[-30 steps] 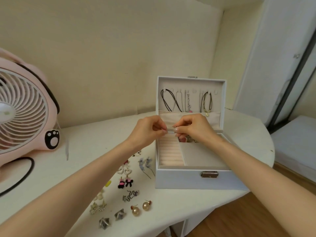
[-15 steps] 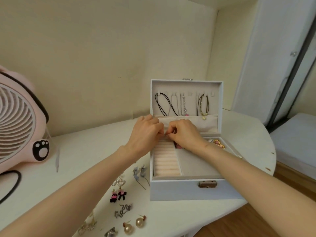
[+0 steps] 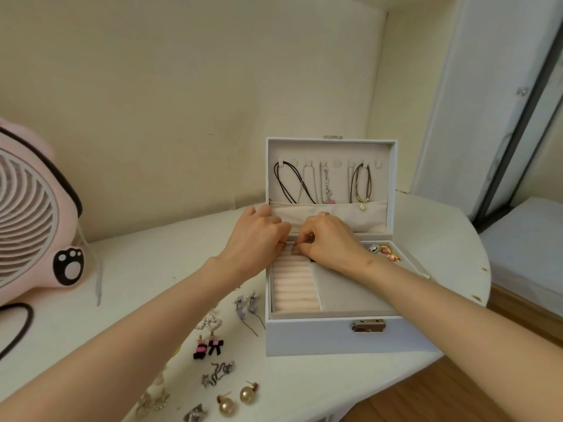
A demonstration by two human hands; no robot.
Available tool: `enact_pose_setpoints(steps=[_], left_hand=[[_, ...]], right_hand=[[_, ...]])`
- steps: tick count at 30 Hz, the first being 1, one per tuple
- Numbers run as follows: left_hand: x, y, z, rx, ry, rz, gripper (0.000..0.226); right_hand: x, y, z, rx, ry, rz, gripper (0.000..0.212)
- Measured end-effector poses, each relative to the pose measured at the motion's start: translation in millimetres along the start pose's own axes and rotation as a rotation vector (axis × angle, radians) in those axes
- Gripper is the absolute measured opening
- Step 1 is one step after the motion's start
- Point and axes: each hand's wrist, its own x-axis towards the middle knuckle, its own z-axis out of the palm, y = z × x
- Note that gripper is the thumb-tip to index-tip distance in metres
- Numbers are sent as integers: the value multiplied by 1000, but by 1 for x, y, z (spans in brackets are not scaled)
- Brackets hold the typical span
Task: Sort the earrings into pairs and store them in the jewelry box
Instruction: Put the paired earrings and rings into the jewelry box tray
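The white jewelry box (image 3: 320, 338) stands open on the table, its lid upright with necklaces (image 3: 323, 184) hanging inside. My left hand (image 3: 256, 239) and my right hand (image 3: 330, 240) meet over the far end of the pink ring rolls (image 3: 294, 284), fingertips curled and pinching something small that I cannot make out. Earring pairs lie on the table left of the box: grey drops (image 3: 248, 304), pearl hearts (image 3: 210, 323), black-and-pink bows (image 3: 208, 347), silver pieces (image 3: 217, 373) and gold pearl studs (image 3: 237, 399).
A pink fan (image 3: 33, 226) with a black cord (image 3: 18, 327) stands at the left. Gold and pink jewelry (image 3: 385, 252) sits in the box's back right compartment. The table's rounded edge (image 3: 475, 296) drops to a wooden floor at the right.
Both hands have lowered from above the box down onto the far end of the ring rolls, staying together. The view has tilted down a little.
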Motion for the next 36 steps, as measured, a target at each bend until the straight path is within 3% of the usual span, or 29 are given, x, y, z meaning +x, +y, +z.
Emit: enact_pose_setpoints(steps=[8,15,21,29,36], left_hand=[[-6,-6,-3,8,-31,95,9],[-14,-5,-4,0,16,84,10],[-15,3,-6,12,-52,104,20],[-21,2,-9,9,-8,38,24],[-32,-5,-29,-70,16,-55,24]], right_hand=[[-4,4,-11,7,-48,3,12],[-8,2,-16,-101,-58,-40,47],[-10,-3,-11,-153,-115,-70,31],[-15,-5,-17,-105,-100,-11,46],[-21,-14,-24,-53,-70,-4,38]])
